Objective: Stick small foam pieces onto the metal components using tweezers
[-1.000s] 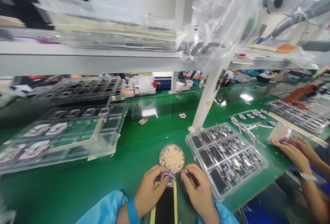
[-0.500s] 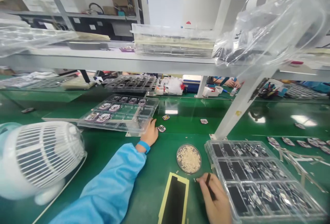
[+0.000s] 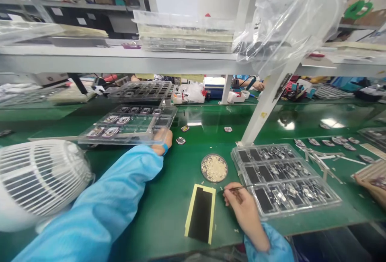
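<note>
- Left hand reaches out to the near right corner of a clear tray; fingers curl over the tray edge, partly seen through the plastic, gripping it.
- That tray carries a few small framed parts in its pockets; a second dark tray sits behind it.
- Right hand rests on the green table, fingers pinched shut on thin tweezers, tips pointing right toward the compartment tray.
- Round dish of pale bits lies just above the right hand, between the two trays.
- Black strip with yellow border lies left of the right hand, apart from it.
- Loose small parts lie just right of the left hand.
- White fan stands beside the left sleeve.
- White post stands behind the compartment tray.
- Another person's hand shows at the far right edge.
</note>
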`<state>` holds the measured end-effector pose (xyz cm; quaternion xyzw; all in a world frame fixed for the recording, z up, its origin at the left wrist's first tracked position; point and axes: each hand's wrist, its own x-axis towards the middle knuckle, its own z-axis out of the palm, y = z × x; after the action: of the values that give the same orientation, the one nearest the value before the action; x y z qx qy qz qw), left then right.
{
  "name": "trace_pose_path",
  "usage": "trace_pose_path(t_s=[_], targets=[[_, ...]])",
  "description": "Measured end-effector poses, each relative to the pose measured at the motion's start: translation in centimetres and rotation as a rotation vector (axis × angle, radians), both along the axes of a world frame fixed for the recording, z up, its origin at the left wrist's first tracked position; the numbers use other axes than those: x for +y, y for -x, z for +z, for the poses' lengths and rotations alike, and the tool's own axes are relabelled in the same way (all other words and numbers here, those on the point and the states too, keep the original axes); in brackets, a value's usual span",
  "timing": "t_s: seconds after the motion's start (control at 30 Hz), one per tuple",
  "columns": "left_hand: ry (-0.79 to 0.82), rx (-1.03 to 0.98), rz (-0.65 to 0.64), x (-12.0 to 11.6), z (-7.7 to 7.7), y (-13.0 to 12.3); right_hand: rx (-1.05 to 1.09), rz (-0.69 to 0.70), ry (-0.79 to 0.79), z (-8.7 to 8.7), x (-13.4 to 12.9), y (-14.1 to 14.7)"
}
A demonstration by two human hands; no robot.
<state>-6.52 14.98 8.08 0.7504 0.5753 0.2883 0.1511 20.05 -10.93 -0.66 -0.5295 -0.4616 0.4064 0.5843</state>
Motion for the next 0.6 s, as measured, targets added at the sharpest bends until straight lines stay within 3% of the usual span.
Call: trace_pose_path(t_s=[0.1,0.2,0.27,0.33,0.43,0.6], targets=[[0.077,0.000,-0.093,-3.9,-0.4,0.1,-0.020,0.019,-0.044,0.2,0.3,0.8],[0.249,-0.096,-0.332,-9.6,-1.7,-0.2,0.003,0.024,-0.029,0.5,1.1,2.5],[0.538,-0.377,-0.549,-13.1,-2.7,-0.7,-0.020,-0.003,0.000,0.6,1.8,3.7],[0.653,-0.499,-0.609,-15.5,-3.6,-1.1,-0.074,-0.039,0.025,0.6,2.3,4.5],[0.557,-0.393,-0.584,-17.0,-4.6,-1.5,-0.126,-0.051,0.040,0.3,2.6,4.7],[0.418,-0.233,-0.579,-17.2,-5.0,-1.6,-0.135,-0.034,0.066,0.0,2.2,4.3]])
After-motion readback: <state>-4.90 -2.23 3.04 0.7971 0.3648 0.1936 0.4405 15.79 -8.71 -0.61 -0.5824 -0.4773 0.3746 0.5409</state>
